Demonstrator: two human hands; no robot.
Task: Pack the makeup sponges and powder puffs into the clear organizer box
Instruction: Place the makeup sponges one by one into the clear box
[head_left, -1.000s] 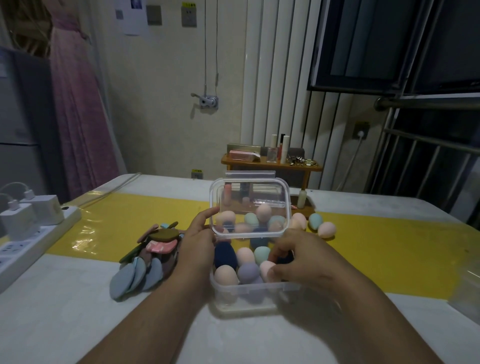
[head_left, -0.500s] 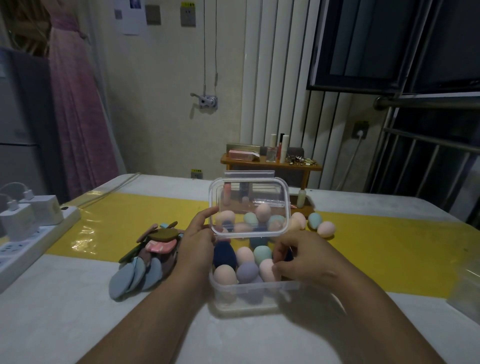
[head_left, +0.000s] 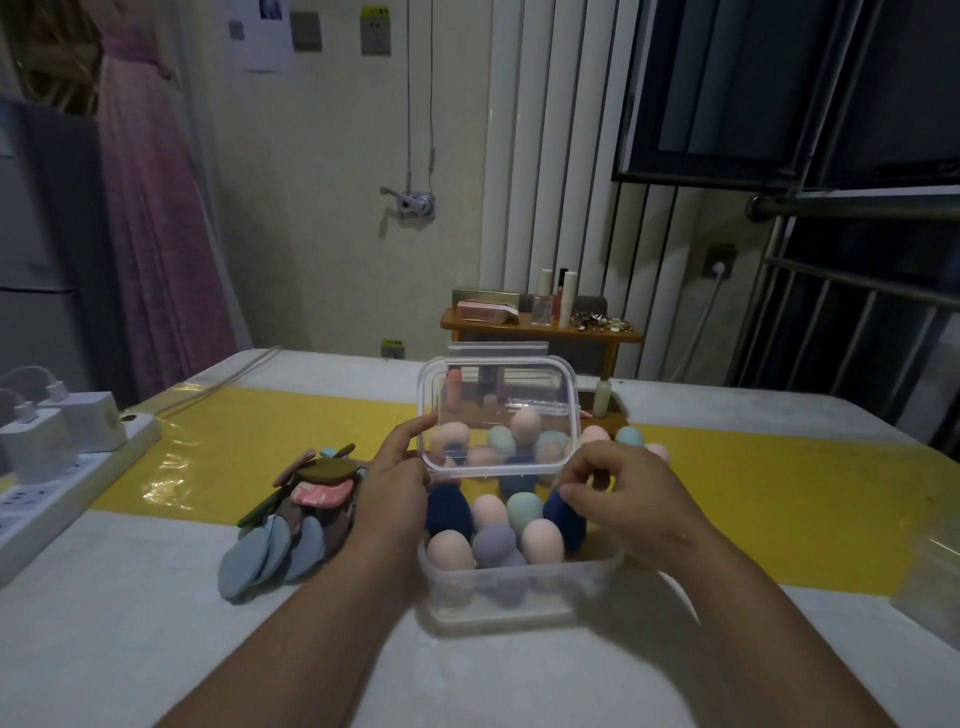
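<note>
Plastic box (head_left: 519, 587), clear-walled, sits nearest you, sponges (head_left: 491, 512) standing on end inside. Your right hand (head_left: 631, 499) curls its fingertips (head_left: 567, 490) at the top of the dark blue sponge (head_left: 566, 525); whether they pinch it cannot be told. Your left hand (head_left: 397, 486) grips the upright lid (head_left: 498, 415) by its left edge. Flat puffs (head_left: 283, 540) lie heaped left of the box; loose sponges (head_left: 628, 435) wait beyond the lid. Sponges are likely light and springy: pinch each by its narrow tip, lightly, so it does not squash.
</note>
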